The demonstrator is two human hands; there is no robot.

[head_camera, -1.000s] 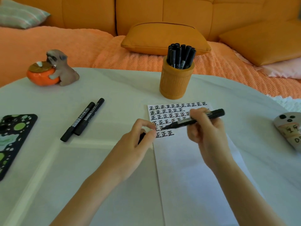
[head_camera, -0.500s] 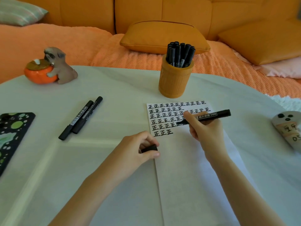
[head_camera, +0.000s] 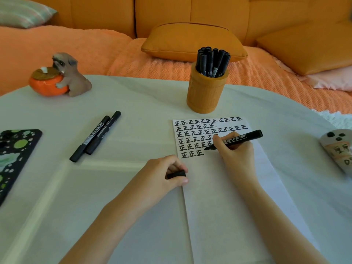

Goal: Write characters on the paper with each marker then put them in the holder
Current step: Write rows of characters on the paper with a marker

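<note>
Far left on the counter (head_camera: 133,96): dark flat item with green spots (head_camera: 17,149), partly out of frame. Behind it, a dog figurine (head_camera: 72,77) hugging an orange pot (head_camera: 47,84).

Next: 2 black markers (head_camera: 95,136) lying side by side, touching, diagonal, caps on. Well apart from the paper.

Left grip (head_camera: 162,178): bare hand, fingers curled, thumb and fingers pinching a black cap (head_camera: 176,174). Hand rests at the left edge of the paper (head_camera: 228,206), below the written block.

The paper is white and lies lengthwise toward the person. Its top part carries 6 rows of 正 in black. Bottom row has 3.

Holder (head_camera: 206,92): orange ribbed cup, upright, just beyond the paper's top edge. Full of black markers (head_camera: 213,61), standing, leaning slightly right. Exact count not readable.

Right grip (head_camera: 236,155): bare hand closed around an uncapped black marker (head_camera: 240,138) in a writing hold, heel of the hand on the paper. Barrel tilts up to the right. Tip points left and sits just right of the 3rd 正 in the bottom row. Cannot tell if the tip touches the sheet.

Far right edge: a pale rounded object with black dots (head_camera: 337,149), cut off by the frame.

Behind the counter: orange sofa (head_camera: 95,16) with cushions.
</note>
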